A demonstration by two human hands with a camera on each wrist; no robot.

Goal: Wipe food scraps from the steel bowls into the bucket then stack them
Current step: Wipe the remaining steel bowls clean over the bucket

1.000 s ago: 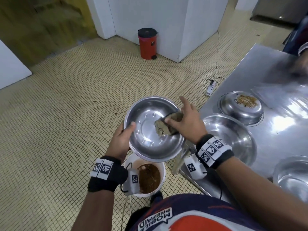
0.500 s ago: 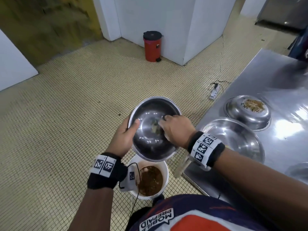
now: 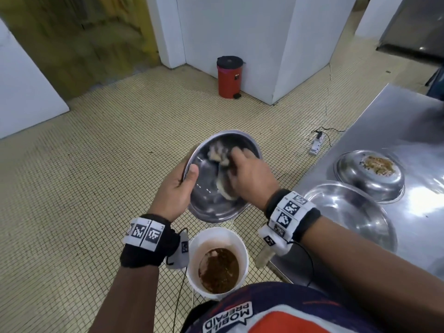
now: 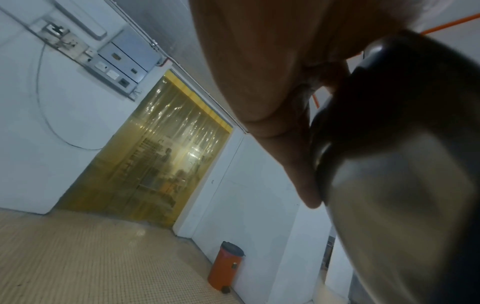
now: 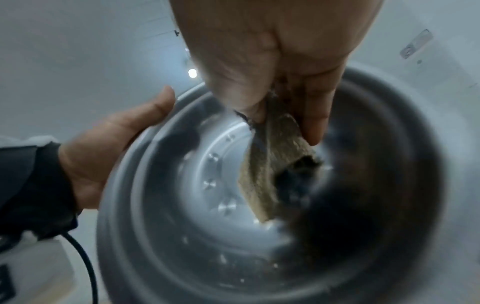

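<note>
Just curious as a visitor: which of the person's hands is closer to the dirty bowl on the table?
Right. The right hand wipes inside the held bowl, on the side of the dirty bowl; the left hand holds the far rim.

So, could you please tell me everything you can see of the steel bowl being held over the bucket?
The steel bowl is round, shiny metal with a rolled rim, tilted toward the person above the white bucket. The left hand grips its rim, thumb inside. The right hand presses a brownish cloth against its inner wall.
</note>
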